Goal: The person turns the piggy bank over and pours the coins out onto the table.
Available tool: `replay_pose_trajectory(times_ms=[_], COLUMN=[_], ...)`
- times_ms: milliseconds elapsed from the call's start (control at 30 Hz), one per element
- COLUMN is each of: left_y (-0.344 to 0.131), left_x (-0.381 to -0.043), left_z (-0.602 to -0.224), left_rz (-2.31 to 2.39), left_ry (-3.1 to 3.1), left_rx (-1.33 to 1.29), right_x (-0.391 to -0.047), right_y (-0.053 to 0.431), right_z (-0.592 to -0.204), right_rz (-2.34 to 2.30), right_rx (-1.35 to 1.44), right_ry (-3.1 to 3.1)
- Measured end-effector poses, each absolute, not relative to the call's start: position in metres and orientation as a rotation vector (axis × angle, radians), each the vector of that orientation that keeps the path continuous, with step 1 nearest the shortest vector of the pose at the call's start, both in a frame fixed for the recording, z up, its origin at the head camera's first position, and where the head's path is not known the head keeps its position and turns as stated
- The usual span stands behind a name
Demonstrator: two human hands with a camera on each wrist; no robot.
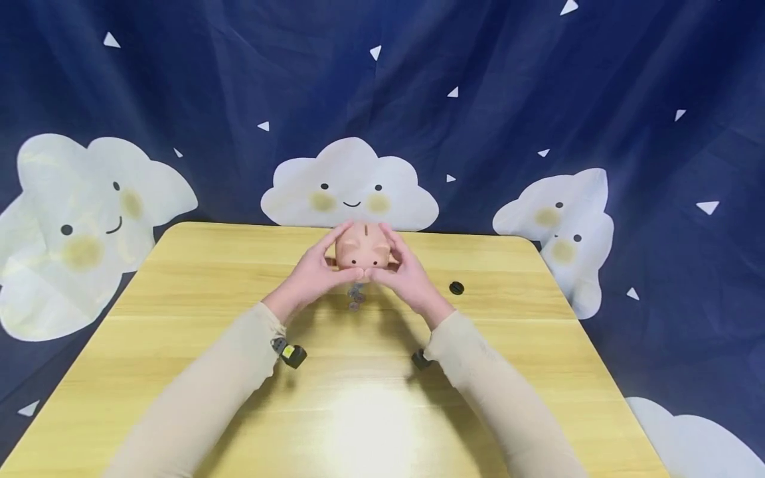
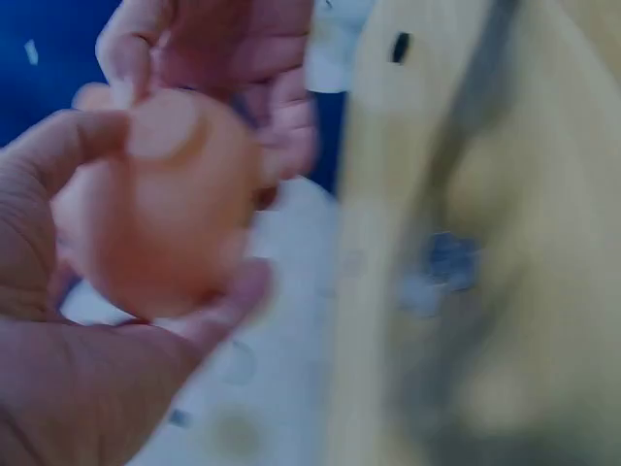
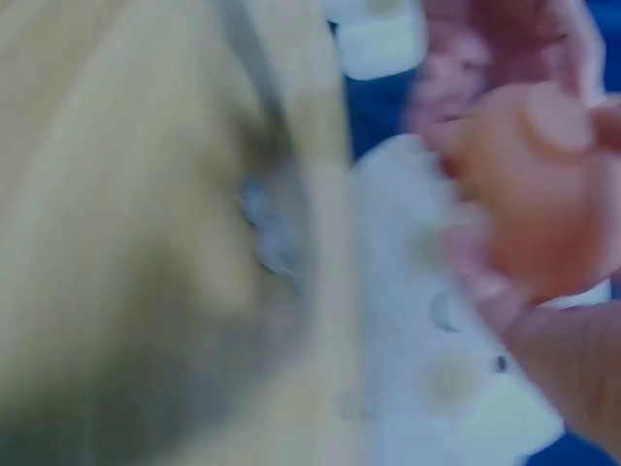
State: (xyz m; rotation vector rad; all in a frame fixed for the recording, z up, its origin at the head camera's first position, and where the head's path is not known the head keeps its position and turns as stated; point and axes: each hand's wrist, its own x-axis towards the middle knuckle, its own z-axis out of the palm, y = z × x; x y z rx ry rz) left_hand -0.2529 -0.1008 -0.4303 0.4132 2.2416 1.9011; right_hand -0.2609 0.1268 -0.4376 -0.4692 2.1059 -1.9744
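Note:
Both hands hold a pink piggy bank [image 1: 362, 247] above the far part of the table. Its coin slot faces up and its snout points toward me in the head view. My left hand [image 1: 311, 271] grips its left side, and my right hand [image 1: 409, 271] its right side, thumbs meeting near the snout. In the left wrist view, the round snout of the piggy bank [image 2: 170, 209] shows between the hands. Beneath it, a few silvery coins [image 1: 356, 297] lie in a small heap on the wood; the wrist views show them blurred.
A black round plug [image 1: 457, 288] lies on the table to the right of the hands. The light wooden table [image 1: 179, 318] ends at the back against a dark blue curtain [image 1: 323, 73] printed with white clouds and triangles.

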Motion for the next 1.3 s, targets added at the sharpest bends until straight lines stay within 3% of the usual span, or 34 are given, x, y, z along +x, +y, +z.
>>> replay_pose_trajectory(times_ms=[133,300,433,733,867,1067,1300], left_y=[-0.101,-0.104,-0.105,-0.105,-0.104,-0.1,-0.096], left_x=[-0.245,-0.25,-0.255,-0.256,-0.255,-0.243,-0.241], left_z=[-0.44,-0.478,-0.487,-0.491,-0.475,-0.437,-0.477], left_rz=[1.893,1.979,2.003,2.0,1.992,1.974,2.053], left_ry=[2.32,2.116,2.095,2.02,1.976,2.292,2.094], left_rx=[0.493,0.358,0.334,0.275,0.257,0.573,0.358], right_x=[-0.254,-0.262,-0.269,-0.27,-0.269,-0.252,-0.253], right_y=[0.129,0.127,0.125,0.124,0.122,0.128,0.133], right_z=[-0.448,-0.478,-0.484,-0.487,-0.472,-0.439,-0.473], right_rz=[-1.953,-1.829,-1.817,-1.828,-1.865,-1.976,-1.849], right_rx=[-0.54,-0.41,-0.427,-0.331,-0.272,-0.63,-0.483], right_ry=[2.184,2.195,2.195,2.106,2.052,2.23,2.221])
